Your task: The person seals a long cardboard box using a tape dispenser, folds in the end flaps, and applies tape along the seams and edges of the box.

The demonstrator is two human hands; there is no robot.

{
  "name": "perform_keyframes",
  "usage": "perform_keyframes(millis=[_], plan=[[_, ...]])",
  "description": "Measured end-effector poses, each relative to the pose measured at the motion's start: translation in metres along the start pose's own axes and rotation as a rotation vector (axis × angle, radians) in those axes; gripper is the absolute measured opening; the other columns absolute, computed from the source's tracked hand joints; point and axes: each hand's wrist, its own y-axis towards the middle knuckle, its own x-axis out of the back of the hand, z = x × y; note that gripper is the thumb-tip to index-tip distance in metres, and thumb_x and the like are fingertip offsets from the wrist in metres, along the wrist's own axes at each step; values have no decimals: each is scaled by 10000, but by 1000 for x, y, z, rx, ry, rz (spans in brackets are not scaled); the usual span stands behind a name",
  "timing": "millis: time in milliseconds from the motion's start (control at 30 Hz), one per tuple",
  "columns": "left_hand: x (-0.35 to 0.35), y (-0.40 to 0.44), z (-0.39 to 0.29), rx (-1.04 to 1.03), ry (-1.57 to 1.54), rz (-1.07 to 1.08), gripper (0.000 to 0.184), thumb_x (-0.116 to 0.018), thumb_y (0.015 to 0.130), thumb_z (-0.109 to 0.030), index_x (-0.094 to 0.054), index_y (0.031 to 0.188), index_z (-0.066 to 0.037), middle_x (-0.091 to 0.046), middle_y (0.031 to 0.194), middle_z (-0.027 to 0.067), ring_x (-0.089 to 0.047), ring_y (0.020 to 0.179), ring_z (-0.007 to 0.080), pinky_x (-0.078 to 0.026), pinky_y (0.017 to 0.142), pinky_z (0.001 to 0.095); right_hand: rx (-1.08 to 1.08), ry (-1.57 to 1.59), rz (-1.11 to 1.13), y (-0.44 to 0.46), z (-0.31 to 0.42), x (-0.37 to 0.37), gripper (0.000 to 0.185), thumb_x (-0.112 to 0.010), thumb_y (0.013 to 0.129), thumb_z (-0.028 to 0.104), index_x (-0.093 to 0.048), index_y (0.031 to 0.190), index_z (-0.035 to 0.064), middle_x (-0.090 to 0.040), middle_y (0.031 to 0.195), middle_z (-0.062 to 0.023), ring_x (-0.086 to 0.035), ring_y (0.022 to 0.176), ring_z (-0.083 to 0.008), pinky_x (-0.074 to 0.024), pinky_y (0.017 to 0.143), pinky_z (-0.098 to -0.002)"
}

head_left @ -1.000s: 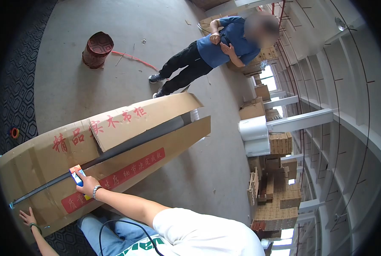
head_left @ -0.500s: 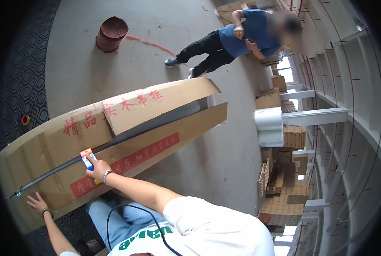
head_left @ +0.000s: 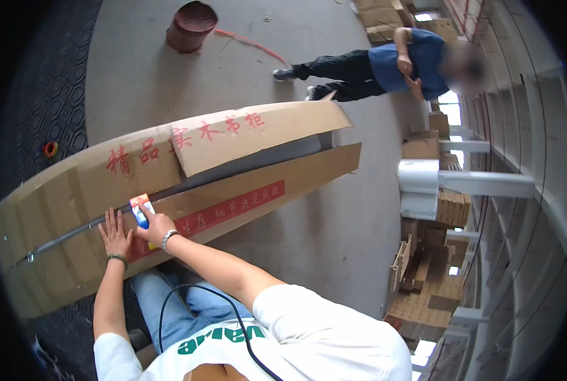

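Note:
A long cardboard carton with red lettering lies in front of me, its two top flaps apart at the far end with a dark gap between them. My right hand is closed around an orange, white and blue tape dispenser, held against the seam; a yellow part shows below the palm. My left hand lies flat on the near flap, fingers spread, just left of the dispenser. A shiny strip, apparently clear tape, runs along the seam left of my hands.
Beyond the carton stands a person in a blue shirt. A dark red bucket and a red strip are on the floor. A small orange ring lies on the patterned mat. White rolls and stacked cartons are farther off.
My left hand has moved along the carton from near its left end to beside the right hand. The dispenser remains at the seam, and the view has shifted.

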Motion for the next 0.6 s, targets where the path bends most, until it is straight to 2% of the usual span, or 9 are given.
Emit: perform_keyframes(millis=[33,133,167,267,300,333,467,500,600], plan=[[51,27,-14,184,-47,612,780,-504,868,-429,-149,1498,-139,-37,1576,79,-18,1453,252,-50,1138,531,22,-13,-34,1,-4,-5,710,-619,736,423,-439,1386,201,-669,799,-202,-631,652,-373,-509,584,-438],[66,29,-16,180,-101,587,746,-433,881,-491,-199,1486,-124,-57,1575,80,-28,1453,249,-24,1135,531,53,-110,-32,1,-4,-5,707,-614,740,522,-514,1335,152,-655,748,-195,-621,617,-340,-502,566,-416],[68,31,-16,186,-105,613,745,-441,885,-482,-188,1490,-129,-52,1575,78,-25,1453,245,-17,1140,526,44,-121,11,2,-2,-2,707,-597,759,529,-495,1351,157,-664,765,-192,-630,628,-333,-503,567,-408],[43,16,-8,151,-105,471,754,-457,883,-470,-175,1494,-130,-39,1576,77,-14,1454,235,3,1146,522,24,-26,52,0,3,3,717,-593,778,465,-405,1412,189,-685,852,-197,-654,678,-336,-516,588,-405],[49,18,-10,166,-107,482,749,-460,883,-461,-182,1493,-128,-46,1576,78,-18,1454,231,-10,1144,522,11,-72,58,-1,5,5,716,-598,777,434,-376,1425,225,-685,860,-199,-656,687,-350,-522,603,-408],[49,14,-9,182,-92,490,749,-460,883,-461,-182,1493,-128,-46,1576,78,-18,1454,231,-10,1144,522,26,-63,72,-2,7,4,716,-598,777,434,-376,1425,225,-685,860,-199,-656,687,-350,-522,603,-408],[34,9,-12,147,-127,256,725,-496,877,-414,-221,1482,-125,-87,1572,83,-62,1451,236,-37,1139,524,-5,-43,53,-5,6,7,710,-601,783,418,-363,1429,246,-683,838,-202,-654,683,-363,-525,612,-418],[34,10,-11,153,-124,258,725,-496,877,-414,-221,1482,-125,-87,1572,83,-62,1451,236,-37,1139,524,-1,-43,58,-5,6,6,710,-601,783,418,-363,1429,246,-683,838,-202,-654,683,-363,-525,612,-418],[30,20,-9,173,-200,47,694,-519,873,-365,-255,1466,-119,-127,1563,86,-103,1445,243,-57,1134,528,10,-45,35,-7,5,3,709,-604,791,402,-348,1434,250,-681,826,-202,-654,676,-365,-527,608,-421]])
